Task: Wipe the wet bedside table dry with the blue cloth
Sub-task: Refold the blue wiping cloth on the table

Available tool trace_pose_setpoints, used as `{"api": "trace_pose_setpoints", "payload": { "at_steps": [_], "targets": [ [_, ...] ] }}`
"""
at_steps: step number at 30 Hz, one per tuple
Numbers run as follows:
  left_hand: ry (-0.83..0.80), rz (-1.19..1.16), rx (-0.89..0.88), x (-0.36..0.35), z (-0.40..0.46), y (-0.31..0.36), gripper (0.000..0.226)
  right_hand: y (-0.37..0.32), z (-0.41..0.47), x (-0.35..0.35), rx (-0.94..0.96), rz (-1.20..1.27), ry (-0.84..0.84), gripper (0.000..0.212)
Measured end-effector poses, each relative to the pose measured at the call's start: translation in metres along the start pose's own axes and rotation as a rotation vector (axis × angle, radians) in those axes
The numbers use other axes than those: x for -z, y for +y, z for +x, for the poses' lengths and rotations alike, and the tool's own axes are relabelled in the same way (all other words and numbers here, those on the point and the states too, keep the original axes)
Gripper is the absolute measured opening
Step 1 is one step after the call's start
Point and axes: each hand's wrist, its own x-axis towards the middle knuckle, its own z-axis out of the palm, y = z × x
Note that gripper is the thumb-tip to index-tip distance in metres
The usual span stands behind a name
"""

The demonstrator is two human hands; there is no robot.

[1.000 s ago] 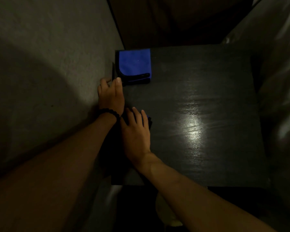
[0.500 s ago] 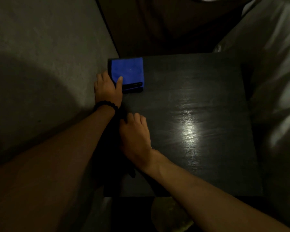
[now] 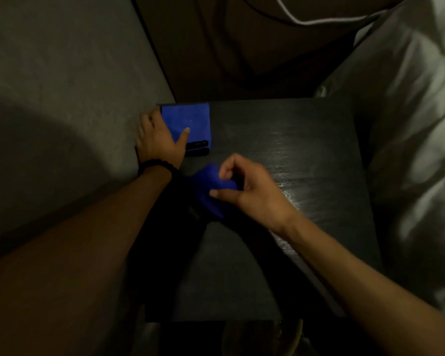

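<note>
The right hand [image 3: 252,191] has its thumb and fingers pinched together on a bunched blue cloth [image 3: 211,191] just over the bedside table [image 3: 306,163], near its 9 o'clock edge. The left hand [image 3: 159,140] lies flat, fingers apart, on a folded blue piece [image 3: 188,119] at the 11 o'clock corner. The shiny wet patch [image 3: 316,181] lies toward 3 o'clock from the cloth, so I judge the right hand is nearer to it.

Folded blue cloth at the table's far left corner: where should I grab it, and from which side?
Take the folded blue cloth by its near edge, where the dark-trimmed folds stack, probably coming from the right over the bedside table. It lies flat, and the left hand already covers its left side with the thumb on top. The right hand holds another bunched blue cloth.
</note>
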Motion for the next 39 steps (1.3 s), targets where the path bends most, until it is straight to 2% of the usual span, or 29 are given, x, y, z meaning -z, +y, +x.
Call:
{"api": "trace_pose_setpoints", "payload": {
  "at_steps": [4,9,12,13,15,17,19,21,23,25,28,30,33,34,39],
  "targets": [
    [-0.100,-0.047,0.163,-0.001,0.016,0.000,0.091,-0.013,0.024,0.027,0.033,0.169,0.038,0.036],
    [-0.136,-0.292,0.320,0.002,0.020,0.008,0.048,-0.030,0.056,0.043,0.004,0.296,0.175,0.029],
    [-0.146,-0.275,0.276,0.003,0.021,0.009,0.048,-0.033,0.074,0.040,-0.062,0.452,0.286,0.027],
    [-0.121,-0.296,0.249,0.004,0.022,0.009,0.047,-0.032,0.079,0.040,-0.085,0.496,0.318,0.026],
    [-0.034,-0.480,0.211,0.011,0.023,0.009,0.043,-0.027,0.088,0.039,-0.125,0.591,0.351,0.024],
    [0.080,-0.687,0.246,0.022,0.025,0.009,0.046,-0.020,0.096,0.039,-0.189,0.668,0.349,0.025],
    [0.202,-0.741,0.268,0.030,0.027,0.008,0.050,-0.009,0.103,0.038,-0.286,0.680,0.357,0.031],
    [0.253,-0.749,0.249,0.036,0.031,0.009,0.049,0.001,0.107,0.036,-0.374,0.538,0.411,0.031],
    [0.271,-0.788,0.247,0.040,0.035,0.011,0.047,0.012,0.107,0.038,-0.405,0.232,0.491,0.027],
    [0.292,-0.829,0.264,0.044,0.041,0.014,0.044,0.022,0.102,0.042,-0.314,-0.155,0.545,0.033],
    [0.324,-0.867,0.277,0.047,0.048,0.020,0.035,0.033,0.095,0.045,-0.155,-0.699,0.571,0.056],
    [0.321,-0.871,0.259,0.047,0.049,0.025,0.035,0.036,0.095,0.039,-0.036,-0.938,0.488,0.063],
    [0.322,-0.876,0.256,0.047,0.054,0.028,0.035,0.048,0.096,0.018,-0.009,-1.138,0.167,0.067],
    [0.320,-0.884,0.258,0.047,0.056,0.028,0.035,0.053,0.097,0.011,-0.030,-1.165,0.133,0.067],
    [0.241,-0.841,0.200,0.047,0.061,0.028,0.041,0.049,0.120,-0.025,-0.052,-1.158,0.177,0.067]
  ]
}}
